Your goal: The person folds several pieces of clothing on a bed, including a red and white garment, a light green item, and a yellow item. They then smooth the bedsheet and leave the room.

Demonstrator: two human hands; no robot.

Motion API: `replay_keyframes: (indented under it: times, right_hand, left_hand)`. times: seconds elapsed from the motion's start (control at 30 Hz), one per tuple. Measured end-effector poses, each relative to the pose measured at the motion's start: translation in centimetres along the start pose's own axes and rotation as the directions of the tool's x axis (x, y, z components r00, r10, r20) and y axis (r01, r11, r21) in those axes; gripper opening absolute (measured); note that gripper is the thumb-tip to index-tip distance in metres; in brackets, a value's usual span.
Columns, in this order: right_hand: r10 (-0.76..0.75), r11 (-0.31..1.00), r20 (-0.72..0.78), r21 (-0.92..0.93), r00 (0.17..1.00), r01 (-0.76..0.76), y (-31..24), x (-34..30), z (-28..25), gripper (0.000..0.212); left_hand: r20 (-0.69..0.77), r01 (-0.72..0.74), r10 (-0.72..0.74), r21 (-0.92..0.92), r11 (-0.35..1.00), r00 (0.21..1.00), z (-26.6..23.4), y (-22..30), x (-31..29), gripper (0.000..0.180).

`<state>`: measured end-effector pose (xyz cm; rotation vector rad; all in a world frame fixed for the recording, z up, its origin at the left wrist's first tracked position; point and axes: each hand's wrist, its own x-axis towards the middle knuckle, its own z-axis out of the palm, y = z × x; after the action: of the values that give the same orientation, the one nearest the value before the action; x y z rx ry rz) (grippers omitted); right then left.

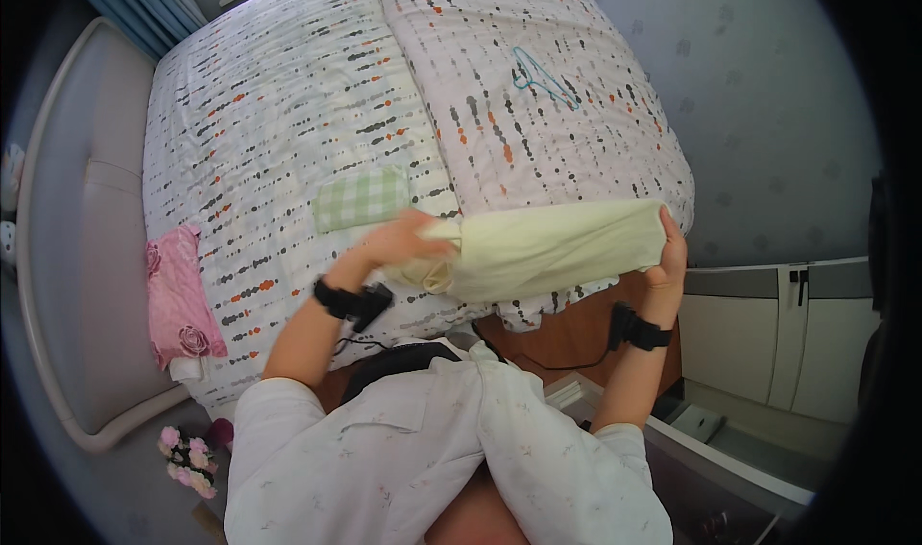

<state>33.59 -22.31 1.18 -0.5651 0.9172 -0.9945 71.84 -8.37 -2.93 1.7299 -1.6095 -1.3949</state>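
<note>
A pale yellow garment (557, 247), folded into a long strip, lies across the near edge of the bed, partly over it. My right hand (670, 254) is closed on its right end, thumb on the near side. My left hand (401, 241) is over the bunched left end, smeared by motion; whether its fingers grip the fabric cannot be made out. Just beyond that hand, a green-and-white checked cloth (361, 199) lies folded flat on the bed. Farther off to the right rests a light blue clothes hanger (544, 80).
The bed (279, 142) has a patterned white cover. A pink cloth with rosettes (182, 300) lies by the pale headboard (115, 199). Pink flowers (189, 463) stand at lower left. White cabinets (744, 329) and an open drawer (715, 454) are on the right.
</note>
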Motion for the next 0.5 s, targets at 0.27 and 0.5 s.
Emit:
replay_keyframes:
  times: [0.27, 0.5]
  right_hand:
    - [-0.247, 0.798, -0.084, -0.582, 0.965, 0.153, -2.4, 2.6, -6.1, 0.021]
    - [-0.811, 0.419, -0.363, -0.908, 0.46, 0.023, -5.4, 9.6, -23.5, 0.032]
  left_hand:
    - [-0.334, -0.382, 0.231, -0.515, 0.767, 0.914, -8.0, 7.2, -2.6, 0.038]
    - [-0.47, -0.644, 0.517, -0.158, 0.748, 0.716, -5.0, 11.7, 8.5, 0.058]
